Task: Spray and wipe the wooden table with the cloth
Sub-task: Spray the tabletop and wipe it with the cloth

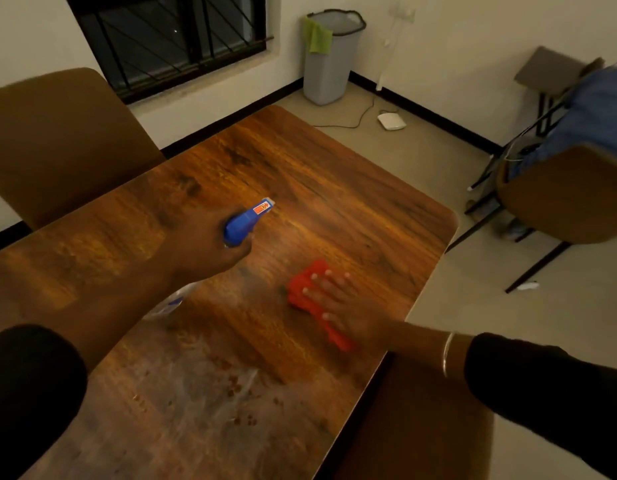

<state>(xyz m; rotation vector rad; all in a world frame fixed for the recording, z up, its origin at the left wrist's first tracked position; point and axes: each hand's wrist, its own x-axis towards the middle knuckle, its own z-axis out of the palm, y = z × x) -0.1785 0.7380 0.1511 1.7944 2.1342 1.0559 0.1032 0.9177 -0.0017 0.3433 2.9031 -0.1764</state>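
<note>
Centrally, the left hand is clenched around the neck of a spray bottle, its blue trigger head and nozzle pointing away toward the far part of the wooden tabletop; the clear body of the bottle shows below the wrist, blurred. To the right, the right hand lies flat with fingers spread on a red cloth, pressing it against the tabletop near the right edge (the grip is open-palmed, not closed around the fabric). A thin bangle circles the right wrist, beside a black sleeve. Nearer the camera, the tabletop carries a pale, smeared film and scattered small brown crumbs. Brown chairs stand at the left and right. Beyond the table, a grey bin with a green cloth draped over its rim stands in the corner.
</note>
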